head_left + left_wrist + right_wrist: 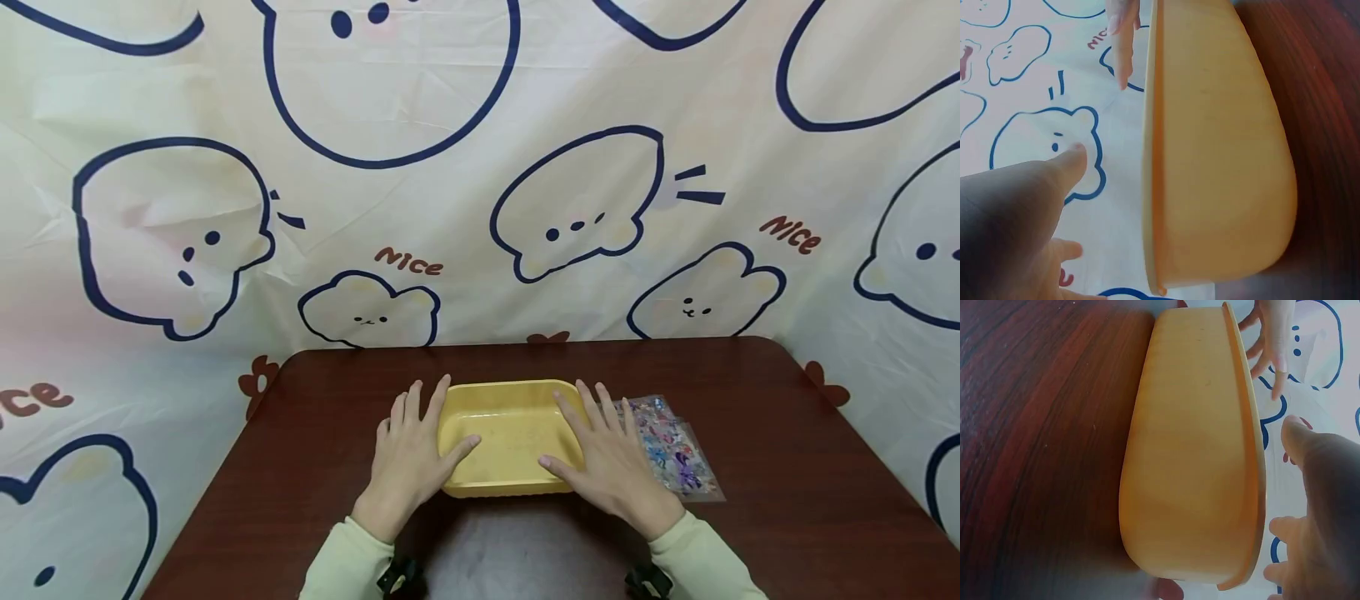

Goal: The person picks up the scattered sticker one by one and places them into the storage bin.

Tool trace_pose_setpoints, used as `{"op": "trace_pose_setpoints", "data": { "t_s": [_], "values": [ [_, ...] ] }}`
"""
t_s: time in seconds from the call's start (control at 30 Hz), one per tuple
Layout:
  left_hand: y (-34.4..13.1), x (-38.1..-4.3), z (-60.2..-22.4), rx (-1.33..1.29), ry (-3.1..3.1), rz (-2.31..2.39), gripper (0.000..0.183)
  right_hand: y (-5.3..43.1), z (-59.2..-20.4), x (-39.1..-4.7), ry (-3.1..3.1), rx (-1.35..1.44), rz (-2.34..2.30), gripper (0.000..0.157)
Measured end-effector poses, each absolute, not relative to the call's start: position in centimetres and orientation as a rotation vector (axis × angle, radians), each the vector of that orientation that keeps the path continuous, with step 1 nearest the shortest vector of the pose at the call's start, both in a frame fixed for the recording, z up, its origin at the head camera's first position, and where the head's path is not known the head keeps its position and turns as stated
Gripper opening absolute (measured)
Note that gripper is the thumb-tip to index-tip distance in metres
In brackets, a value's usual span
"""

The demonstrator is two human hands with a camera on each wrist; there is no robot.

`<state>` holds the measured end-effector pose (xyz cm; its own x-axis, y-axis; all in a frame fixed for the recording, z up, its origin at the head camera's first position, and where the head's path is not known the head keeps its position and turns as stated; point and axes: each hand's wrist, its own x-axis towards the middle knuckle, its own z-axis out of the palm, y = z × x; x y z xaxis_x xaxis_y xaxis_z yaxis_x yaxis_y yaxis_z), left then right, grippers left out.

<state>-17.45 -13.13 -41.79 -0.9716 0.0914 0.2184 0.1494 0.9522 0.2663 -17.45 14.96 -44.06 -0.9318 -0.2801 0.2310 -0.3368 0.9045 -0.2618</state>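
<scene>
A yellow rectangular plastic tray [510, 446] with a raised rim lies on the table, in front of the person. The left hand [405, 467] is over its left end, fingers spread and pointing forward, thumb reaching inward across the rim. Over the right end is the right hand [618, 471], likewise spread, its thumb and index finger overlapping the tray in the head view. Both wrist views show the tray's near side wall [1222, 156] and the thumb [1300, 440] held above the rim level. Neither hand grips anything.
Clear plastic packets [678, 458] with small colourful figures lie right of the tray, partly behind the right hand. The dark red-brown wooden table [810, 467] has rounded far corners. A pale cartoon-printed cloth [465, 208] hangs behind and beside it.
</scene>
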Motion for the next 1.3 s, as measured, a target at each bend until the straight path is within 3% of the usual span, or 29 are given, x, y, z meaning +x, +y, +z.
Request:
{"op": "trace_pose_setpoints", "data": {
  "t_s": [0.83, 1.3],
  "values": [
    [-15.1, -19.6, -43.0, -0.078, -2.833, -0.631, 0.056, 15.5, -43.8, -18.3, -2.807, 0.48, 0.39, 0.074],
    [-15.7, -20.0, -43.0, 0.025, -2.892, -0.693, 0.049, 17.3, -43.1, -18.7, -2.851, 0.443, 0.399, 0.067]
  ]
}}
